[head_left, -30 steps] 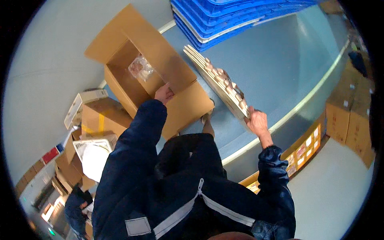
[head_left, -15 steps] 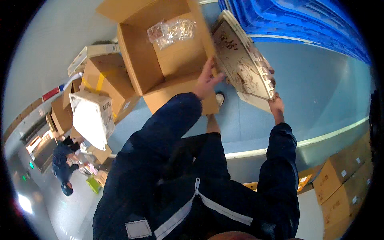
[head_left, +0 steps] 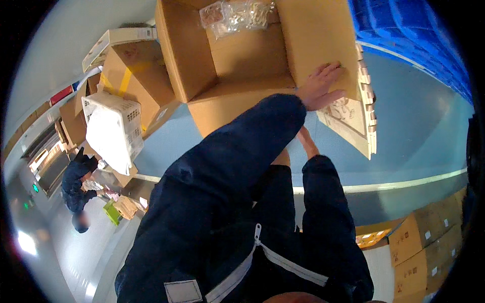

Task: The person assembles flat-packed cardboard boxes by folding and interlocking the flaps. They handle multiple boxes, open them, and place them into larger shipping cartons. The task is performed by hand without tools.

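Observation:
A large open cardboard box (head_left: 189, 55) stands in front of me. Clear plastic bags of small pale pieces (head_left: 247, 16) lie at its far side. My left hand (head_left: 322, 87) rests with fingers spread on the box's right-hand flap (head_left: 319, 40), which is folded outward. Behind that flap a cream plastic tray (head_left: 348, 118) with a slotted edge shows only in part, and small brownish bits lie in it. My right hand (head_left: 306, 144) is below my left forearm, apart from the tray; its fingers are hidden.
On the left stand a white plastic crate (head_left: 113, 134), a taped carton (head_left: 139, 86) and a cream tray (head_left: 103, 48). Stacked blue plastic (head_left: 399, 30) is at the upper right, cartons (head_left: 424, 247) at the lower right. A co-worker (head_left: 77, 184) bends at the far left.
My left hand has moved right, and the flap now lies out over the tray. My right hand has let go of the tray's edge and moved left beneath my left arm.

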Demonstrator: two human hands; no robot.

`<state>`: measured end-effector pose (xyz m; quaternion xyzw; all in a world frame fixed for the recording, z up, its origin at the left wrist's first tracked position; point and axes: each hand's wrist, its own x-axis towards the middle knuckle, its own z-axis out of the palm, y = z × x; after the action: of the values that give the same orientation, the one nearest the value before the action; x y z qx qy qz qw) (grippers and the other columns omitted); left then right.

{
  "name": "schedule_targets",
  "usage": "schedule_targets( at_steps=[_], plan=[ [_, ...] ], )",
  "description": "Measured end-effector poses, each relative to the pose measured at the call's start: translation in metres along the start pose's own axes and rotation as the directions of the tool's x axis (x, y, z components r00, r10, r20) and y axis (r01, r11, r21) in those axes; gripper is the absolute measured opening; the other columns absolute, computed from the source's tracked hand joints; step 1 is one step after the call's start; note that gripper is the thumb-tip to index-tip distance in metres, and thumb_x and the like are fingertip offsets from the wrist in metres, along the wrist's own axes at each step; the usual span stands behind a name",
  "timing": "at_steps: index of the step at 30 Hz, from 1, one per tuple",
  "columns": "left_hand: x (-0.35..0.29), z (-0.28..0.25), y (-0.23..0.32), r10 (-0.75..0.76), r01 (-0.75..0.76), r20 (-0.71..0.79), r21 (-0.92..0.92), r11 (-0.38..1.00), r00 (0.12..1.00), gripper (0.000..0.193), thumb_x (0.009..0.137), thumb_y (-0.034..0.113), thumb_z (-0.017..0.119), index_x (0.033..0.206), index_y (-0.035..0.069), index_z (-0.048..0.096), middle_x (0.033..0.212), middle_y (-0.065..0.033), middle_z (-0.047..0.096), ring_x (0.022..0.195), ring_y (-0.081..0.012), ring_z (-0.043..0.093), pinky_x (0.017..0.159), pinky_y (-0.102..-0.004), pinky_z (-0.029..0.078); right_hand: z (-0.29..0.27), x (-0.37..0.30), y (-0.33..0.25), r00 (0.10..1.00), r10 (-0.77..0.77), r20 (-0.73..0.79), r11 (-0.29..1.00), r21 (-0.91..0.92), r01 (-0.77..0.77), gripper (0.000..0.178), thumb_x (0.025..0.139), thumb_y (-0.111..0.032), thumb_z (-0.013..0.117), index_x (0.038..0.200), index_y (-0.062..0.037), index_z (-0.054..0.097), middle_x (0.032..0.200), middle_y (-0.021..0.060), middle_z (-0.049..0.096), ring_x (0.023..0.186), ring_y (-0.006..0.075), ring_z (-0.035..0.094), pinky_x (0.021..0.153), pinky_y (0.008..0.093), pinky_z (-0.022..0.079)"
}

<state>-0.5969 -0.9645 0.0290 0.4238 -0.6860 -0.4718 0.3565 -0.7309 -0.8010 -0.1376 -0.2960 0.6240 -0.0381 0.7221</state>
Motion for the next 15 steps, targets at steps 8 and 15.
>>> schedule_targets(
  at_steps=[8, 15],
  plan=[
    [0.014, -0.011, -0.013, -0.181, 0.164, 0.07, 0.203, 0.965, 0.981, 0.067, 0.075, 0.051, 0.053, 0.122, 0.004, 0.048, 0.132, -0.0156, 0.039, 0.12, -0.0342, 0.038, 0.094, -0.0479, 0.033, 0.025, -0.081, -0.072, 0.994, -0.059, 0.09, 0.889, 0.457, 0.011, 0.053, 0.087, -0.037, 0.051, 0.127, -0.0045, 0.041, 0.124, 0.0103, 0.05, 0.113, 0.0227, 0.047, 0.095, 0.0363, 0.038],
    [-0.081, -0.19, 0.101, 0.252, -0.256, -0.054, -0.102, 0.961, 0.966, 0.046, 0.08, 0.022, 0.06, 0.118, 0.0, 0.048, 0.113, -0.0197, 0.053, 0.105, -0.0333, 0.05, 0.091, -0.0424, 0.038, 0.095, -0.022, -0.22, 0.826, -0.554, 0.098, 0.664, 0.651, 0.368, 0.055, 0.092, -0.033, 0.041, 0.139, -0.011, 0.021, 0.135, 0.0139, 0.036, 0.123, 0.0226, 0.036, 0.102, 0.0359, 0.03]
  ],
)
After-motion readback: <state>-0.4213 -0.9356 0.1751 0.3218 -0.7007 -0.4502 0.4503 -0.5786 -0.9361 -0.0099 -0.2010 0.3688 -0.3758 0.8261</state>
